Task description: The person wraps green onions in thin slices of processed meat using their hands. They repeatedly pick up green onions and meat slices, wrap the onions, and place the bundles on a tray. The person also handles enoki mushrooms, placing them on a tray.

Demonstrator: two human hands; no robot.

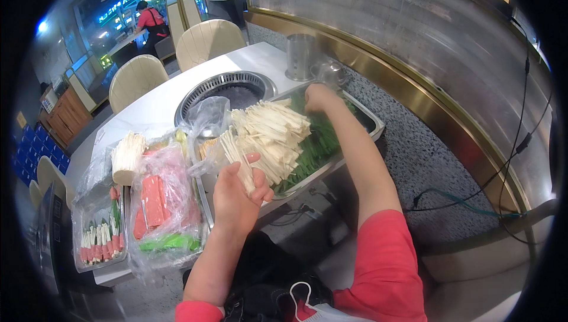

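Note:
My left hand (242,191) holds a small bunch of enoki mushrooms (237,155) upright between thumb and fingers. Beyond it, a heap of loose enoki (270,131) lies in a metal tray (377,127) beside cut green stalks (317,144). My right hand (320,98) reaches into the far part of these greens, fingers curled down; what they touch is hidden. On the left, a tray (77,237) holds rolls of pink meat slices around enoki and greens (102,244). Between lie pink meat slices (153,204) on plastic film and a whole enoki cluster (128,160).
A round grill (226,89) is set into the white table (133,120). A metal cup (300,58) stands by the granite ledge. Thin wooden sticks (207,148) lie in a plastic bag. Cables hang at right. Beige chairs (208,42) stand opposite; a person (152,22) is far off.

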